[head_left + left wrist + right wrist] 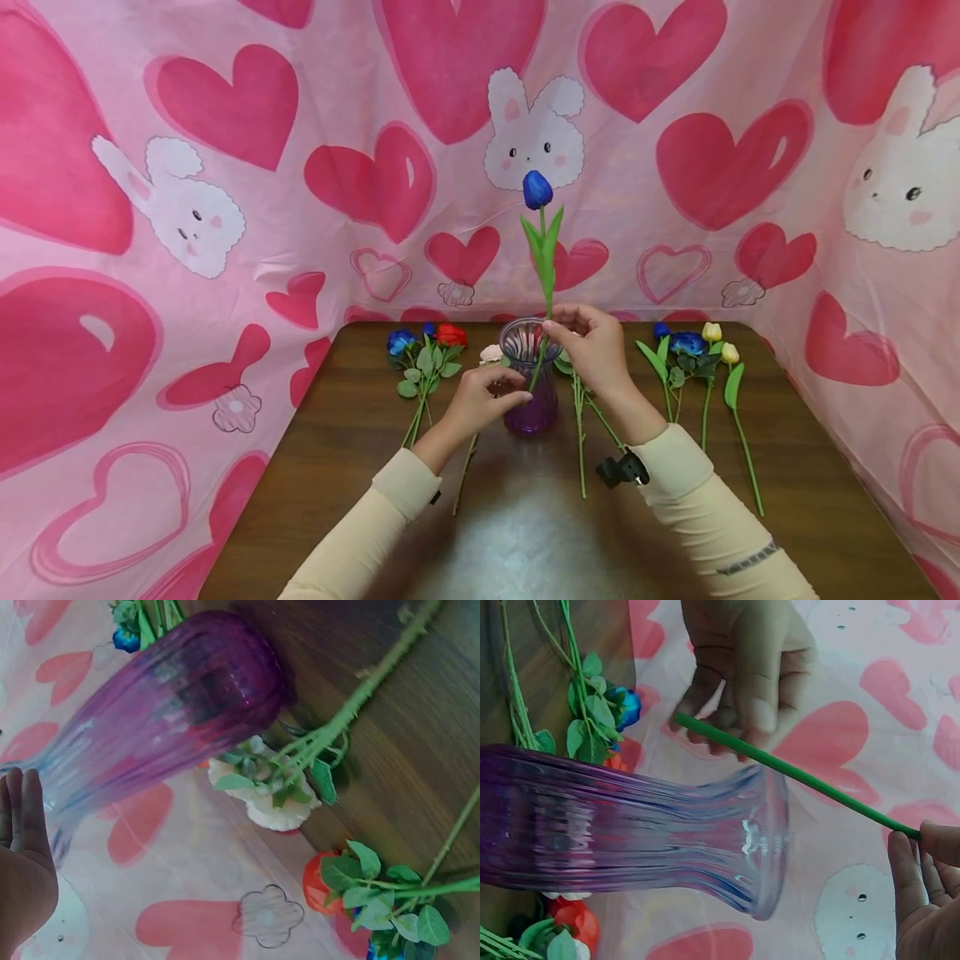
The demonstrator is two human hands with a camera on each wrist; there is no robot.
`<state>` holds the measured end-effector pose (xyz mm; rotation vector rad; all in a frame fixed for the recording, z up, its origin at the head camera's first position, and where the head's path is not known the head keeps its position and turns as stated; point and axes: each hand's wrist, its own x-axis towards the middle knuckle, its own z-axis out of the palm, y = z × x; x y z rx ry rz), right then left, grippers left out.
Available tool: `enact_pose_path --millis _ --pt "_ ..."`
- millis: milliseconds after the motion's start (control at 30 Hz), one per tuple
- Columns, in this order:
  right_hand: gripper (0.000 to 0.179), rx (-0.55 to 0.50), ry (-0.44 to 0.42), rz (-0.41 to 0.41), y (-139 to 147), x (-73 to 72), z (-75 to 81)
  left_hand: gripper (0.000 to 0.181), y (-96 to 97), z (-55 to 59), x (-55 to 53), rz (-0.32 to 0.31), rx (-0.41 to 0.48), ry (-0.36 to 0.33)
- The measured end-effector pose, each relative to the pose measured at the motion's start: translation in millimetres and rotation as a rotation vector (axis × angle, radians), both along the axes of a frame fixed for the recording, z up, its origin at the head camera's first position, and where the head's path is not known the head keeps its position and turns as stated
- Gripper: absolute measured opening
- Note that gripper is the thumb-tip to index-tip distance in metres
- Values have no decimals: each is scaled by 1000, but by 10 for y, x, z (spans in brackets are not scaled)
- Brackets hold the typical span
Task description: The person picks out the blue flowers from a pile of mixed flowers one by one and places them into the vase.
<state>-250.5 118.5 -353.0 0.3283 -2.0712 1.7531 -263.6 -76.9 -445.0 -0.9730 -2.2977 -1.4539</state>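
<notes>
A blue artificial tulip (537,190) with long green leaves stands nearly upright in front of the vase. My right hand (596,346) pinches its stem between thumb and fingertips, just below the leaves. Around the lower end of the green stem (802,776), my left hand (480,400) is held with thumb and fingers apart, fingertips right by the stem. In the left wrist view, the fingers of the left hand (26,862) look fairly straight. The ribbed glass vase (530,417), purple at the base and clear at the rim, stands upright on the table behind the stem.
On the brown table (330,500), blue and red flowers (423,342) lie at left. Pale roses (274,799) lie near the vase. Blue flowers and pale yellow tulips (712,333) lie at right. A pink heart-and-bunny cloth (465,200) hangs around the table.
</notes>
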Motion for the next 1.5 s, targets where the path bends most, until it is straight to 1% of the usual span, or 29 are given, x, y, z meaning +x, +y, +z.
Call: enact_pose_path --millis 67,133,233,300,333,400,533,633,833,967,1067,1267,1500 --pt "19 18 12 -7 23 6 37 21 -38 -2 -15 16 -5 -18" --pt "21 27 21 -4 50 10 75 23 -73 -17 -37 53 -18 -36" --pt "22 29 38 11 81 25 141 25 -113 -56 -75 115 -23 -68" --pt "22 27 46 19 92 39 196 29 -128 -92 -103 144 -21 -90" --pt "21 29 49 25 88 74 253 32 -130 -110 -118 151 -19 -100" --pt "20 26 55 35 75 147 374 38 -123 -146 -147 153 -7 -130" --pt "20 -21 77 77 91 161 475 53 -79 -216 -215 146 4 -174" --pt "22 -46 101 86 145 59 442 62 -38 -259 -271 144 -4 -197" --pt "26 -16 142 30 203 -36 555 77 58 -348 -351 131 -46 -276" --pt "24 -18 169 12 197 -126 606 81 108 -412 -377 116 -60 -306" --pt "22 -4 189 14 169 -191 600 80 125 -435 -378 125 -60 -307" --pt "22 42 213 -1 97 -290 503 77 139 -448 -382 139 -81 -286" --pt "17 160 221 -40 -4 -377 380 76 164 -448 -390 152 -113 -279"
